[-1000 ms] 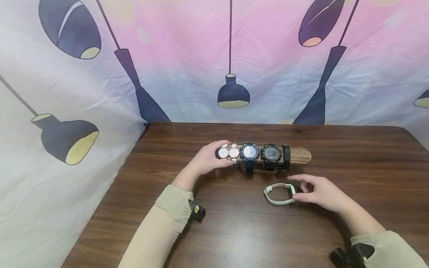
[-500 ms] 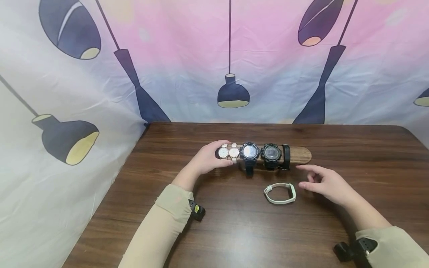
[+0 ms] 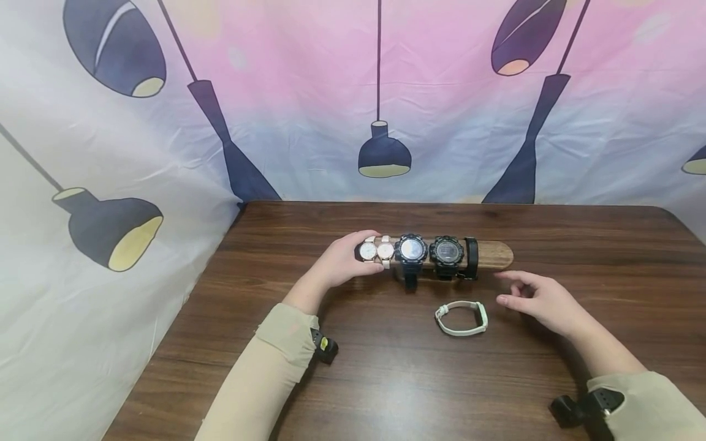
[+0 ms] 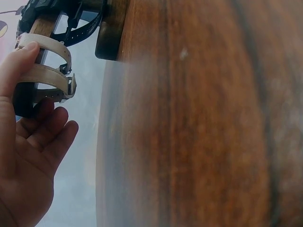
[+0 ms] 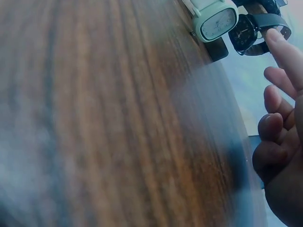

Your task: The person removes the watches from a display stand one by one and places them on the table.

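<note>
Watch [image 3: 483, 318] with a pale strap fastened into a loop, lying on its side on the dark wooden table [image 3: 397, 386], in front of the watch stand and apart from it. Just beside its case is the right hand [image 3: 543, 301], touching nothing in the head view: thumb and forefinger apart, the other fingers loosely curled. Farther off, the left hand [image 3: 343, 263] grips the left end of the watch stand [image 3: 494, 255], forefinger and thumb on either side of two white-strapped watches [image 3: 385, 250]. Next along sit two bulky digital watches [image 3: 446, 251], then a black-strapped watch [image 3: 471, 258]; the right end of the wood is bare.

The step in hand looks like a reach — stand braced, loose watch not held. Picking it up would call for right thumb and forefinger to pinch the case — gently, lest the loop tip.
</note>
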`<state>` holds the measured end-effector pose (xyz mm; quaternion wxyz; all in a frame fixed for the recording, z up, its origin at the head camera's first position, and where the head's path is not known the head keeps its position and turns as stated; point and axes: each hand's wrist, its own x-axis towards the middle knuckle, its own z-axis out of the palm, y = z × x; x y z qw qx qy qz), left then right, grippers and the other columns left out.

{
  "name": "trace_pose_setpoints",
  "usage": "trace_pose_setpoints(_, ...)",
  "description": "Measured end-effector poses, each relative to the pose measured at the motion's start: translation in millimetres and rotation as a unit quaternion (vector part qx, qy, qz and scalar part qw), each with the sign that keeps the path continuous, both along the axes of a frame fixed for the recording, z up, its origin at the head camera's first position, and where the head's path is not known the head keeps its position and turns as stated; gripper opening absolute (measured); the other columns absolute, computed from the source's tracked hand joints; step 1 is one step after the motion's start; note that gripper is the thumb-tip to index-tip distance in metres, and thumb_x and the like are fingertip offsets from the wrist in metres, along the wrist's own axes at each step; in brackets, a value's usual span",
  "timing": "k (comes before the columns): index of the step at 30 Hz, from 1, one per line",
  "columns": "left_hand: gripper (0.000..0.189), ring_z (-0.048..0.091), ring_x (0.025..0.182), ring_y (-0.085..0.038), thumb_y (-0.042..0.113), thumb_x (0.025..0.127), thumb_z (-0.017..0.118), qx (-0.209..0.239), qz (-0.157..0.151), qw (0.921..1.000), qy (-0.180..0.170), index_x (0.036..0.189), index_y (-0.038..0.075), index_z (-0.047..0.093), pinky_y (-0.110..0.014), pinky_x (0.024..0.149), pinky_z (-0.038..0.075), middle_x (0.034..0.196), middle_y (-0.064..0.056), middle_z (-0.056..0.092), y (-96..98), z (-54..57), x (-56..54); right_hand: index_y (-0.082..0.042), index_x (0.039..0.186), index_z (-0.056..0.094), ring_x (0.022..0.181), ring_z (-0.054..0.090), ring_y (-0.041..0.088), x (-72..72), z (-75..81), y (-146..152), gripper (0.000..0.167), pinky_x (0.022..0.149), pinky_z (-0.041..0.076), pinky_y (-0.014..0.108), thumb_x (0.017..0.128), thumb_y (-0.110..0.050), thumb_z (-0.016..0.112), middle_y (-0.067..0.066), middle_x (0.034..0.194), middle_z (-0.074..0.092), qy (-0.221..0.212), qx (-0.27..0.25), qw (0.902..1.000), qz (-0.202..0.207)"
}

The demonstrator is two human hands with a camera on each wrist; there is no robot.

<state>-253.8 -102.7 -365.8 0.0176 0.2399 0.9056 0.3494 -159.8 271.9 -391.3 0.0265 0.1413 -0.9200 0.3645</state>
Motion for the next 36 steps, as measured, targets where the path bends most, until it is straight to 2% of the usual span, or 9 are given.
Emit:
trace_pose_setpoints(6,0.066,0.052,0.107,-0.017,0.039,0.073,0.078,0.001,0.001,1.0,-0.003,0.131,0.021,0.053,-0.036,0.09,0.041,0.125,-0.002,0.055,-0.6,-0.3,0.1,0.0,0.117,0.06,0.068,0.047,0.006,-3.3,-5.4,1,0.046,0.06,0.037,0.023,0.083,-0.027,0.072,-0.001,0.076,0.051,-0.009,0.008,0.9999,-0.007)
trace_pose_setpoints(17,0.065,0.052,0.106,-0.016,0.04,0.073,0.078,-0.004,0.005,1.0,0.0,0.13,0.022,0.053,-0.036,0.09,0.042,0.124,-0.001,0.056,-0.1,-0.9,0.1,-0.005,0.122,0.06,0.062,0.046,0.006,-6.2,-12.6,-15,0.045,0.055,0.037,0.025,0.084,-0.025,0.071,-0.003,0.074,0.052,-0.004,-0.012,0.9994,0.032)
trace_pose_setpoints(26,0.065,0.052,0.107,-0.016,0.039,0.073,0.078,-0.001,0.001,1.0,0.0,0.13,0.022,0.053,-0.036,0.09,0.041,0.124,-0.001,0.056,0.9,0.0,0.0,-0.006,0.123,0.06,0.067,0.047,0.008,-5.1,-11.3,-21,0.044,0.058,0.038,0.025,0.085,-0.027,0.069,-0.001,0.076,0.052,-0.011,-0.013,0.9996,0.024)
trace_pose_setpoints(30,0.065,0.051,0.109,-0.016,0.039,0.073,0.078,-0.002,0.0,1.0,0.0,0.131,0.021,0.053,-0.036,0.092,0.041,0.125,-0.002,0.055,0.4,0.0,-0.2,-0.008,0.122,0.061,0.069,0.047,0.009,-4.7,-11.8,-22,0.042,0.061,0.038,0.025,0.086,-0.027,0.069,-0.002,0.076,0.052,-0.006,-0.015,0.9996,0.021)
trace_pose_setpoints(36,0.065,0.051,0.109,-0.017,0.039,0.073,0.078,-0.004,0.002,1.0,0.0,0.131,0.021,0.053,-0.036,0.092,0.041,0.126,-0.003,0.055,0.5,0.8,0.3,-0.01,0.121,0.062,0.066,0.047,0.007,-2.6,-11.6,-24,0.04,0.059,0.038,0.024,0.084,-0.024,0.071,-0.004,0.074,0.052,0.025,-0.019,0.9992,0.024)
